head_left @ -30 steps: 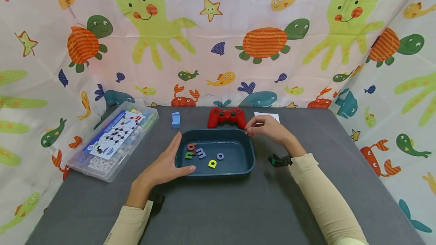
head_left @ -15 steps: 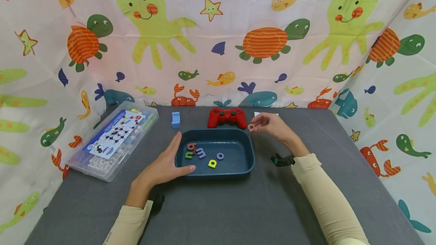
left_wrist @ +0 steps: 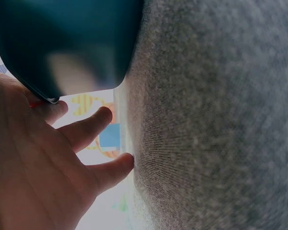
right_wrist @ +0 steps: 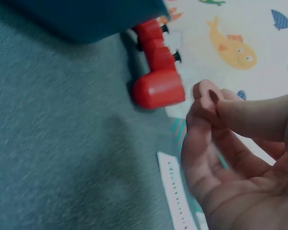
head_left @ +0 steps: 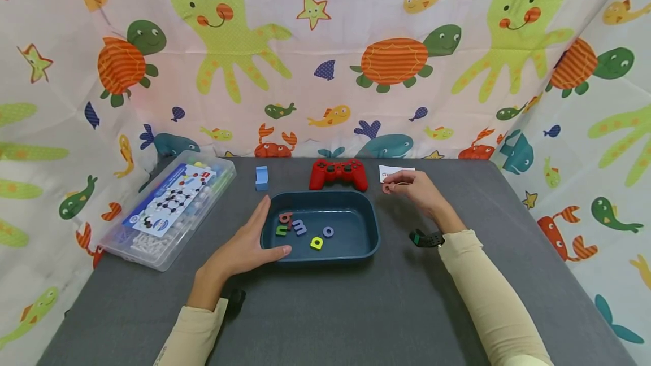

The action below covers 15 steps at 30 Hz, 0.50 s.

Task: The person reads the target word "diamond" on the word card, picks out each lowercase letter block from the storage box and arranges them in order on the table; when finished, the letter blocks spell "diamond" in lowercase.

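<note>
My right hand pinches a small pink letter between thumb and fingertips, right of the tray and just in front of a white card. In the right wrist view the same pink piece shows at the fingertips. My left hand rests against the left end of the dark blue tray, thumb on the near rim and fingers straight. Inside lie a red letter, a green n, a purple m, a purple ring and a yellow letter.
Behind the tray sits a red game controller. A light blue block stands behind the tray's left corner. At the far left lies a clear plastic case with a printed label. A patterned cloth hangs behind the table.
My right hand has moved rightward from the tray's far right corner with the pink letter, toward the card, whose printing now partly shows. My left hand has stayed at the tray.
</note>
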Each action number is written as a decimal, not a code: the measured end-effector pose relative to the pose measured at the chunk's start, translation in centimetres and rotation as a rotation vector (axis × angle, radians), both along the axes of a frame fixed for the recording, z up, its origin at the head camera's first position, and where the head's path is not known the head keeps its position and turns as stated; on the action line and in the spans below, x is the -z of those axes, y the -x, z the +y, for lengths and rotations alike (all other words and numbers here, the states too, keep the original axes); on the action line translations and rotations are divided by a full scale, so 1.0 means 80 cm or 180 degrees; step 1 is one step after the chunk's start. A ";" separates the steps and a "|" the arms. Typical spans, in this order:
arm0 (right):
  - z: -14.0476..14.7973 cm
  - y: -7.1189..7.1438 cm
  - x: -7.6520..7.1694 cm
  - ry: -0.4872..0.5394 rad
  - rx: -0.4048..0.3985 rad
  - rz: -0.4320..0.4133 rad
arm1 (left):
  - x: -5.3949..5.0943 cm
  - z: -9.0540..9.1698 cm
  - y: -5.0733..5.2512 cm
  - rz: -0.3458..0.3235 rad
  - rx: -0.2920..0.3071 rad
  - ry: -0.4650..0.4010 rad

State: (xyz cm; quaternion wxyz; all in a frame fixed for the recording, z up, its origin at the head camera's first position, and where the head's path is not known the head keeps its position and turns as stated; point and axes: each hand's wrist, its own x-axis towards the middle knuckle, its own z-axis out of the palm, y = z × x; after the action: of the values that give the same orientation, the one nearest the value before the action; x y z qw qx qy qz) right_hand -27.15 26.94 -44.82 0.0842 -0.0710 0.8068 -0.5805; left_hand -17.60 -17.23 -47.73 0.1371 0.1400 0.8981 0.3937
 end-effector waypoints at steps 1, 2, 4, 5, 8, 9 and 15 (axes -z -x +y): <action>0.001 0.000 0.002 0.0050 0.0018 -0.0028 | 0.000 0.000 0.000 0.0002 0.0000 0.0005; 0.002 0.000 0.005 0.0097 0.0036 -0.0064 | 0.000 0.001 0.000 0.0004 -0.0002 0.0007; 0.003 0.000 0.010 0.0220 0.0052 -0.0132 | 0.001 0.001 0.001 0.0010 0.0001 0.0011; 0.004 0.000 0.013 0.0273 0.0059 -0.0168 | 0.000 0.001 0.001 0.0012 0.0007 0.0012; 0.006 0.000 0.020 0.0309 0.0044 -0.0206 | 0.000 0.001 0.001 0.0009 0.0005 0.0014; 0.007 0.000 0.021 0.0273 0.0038 -0.0196 | 0.000 0.000 0.001 0.0012 0.0011 0.0013; 0.013 0.000 0.030 0.0027 -0.0069 -0.0038 | 0.000 0.000 0.001 0.0033 0.0027 0.0007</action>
State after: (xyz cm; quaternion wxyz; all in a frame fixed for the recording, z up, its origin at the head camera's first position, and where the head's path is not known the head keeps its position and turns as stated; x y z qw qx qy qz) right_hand -27.16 27.99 -47.19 0.0949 -0.0766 0.8029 -0.5834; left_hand -17.69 -17.22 -47.71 0.1343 0.1456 0.8986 0.3914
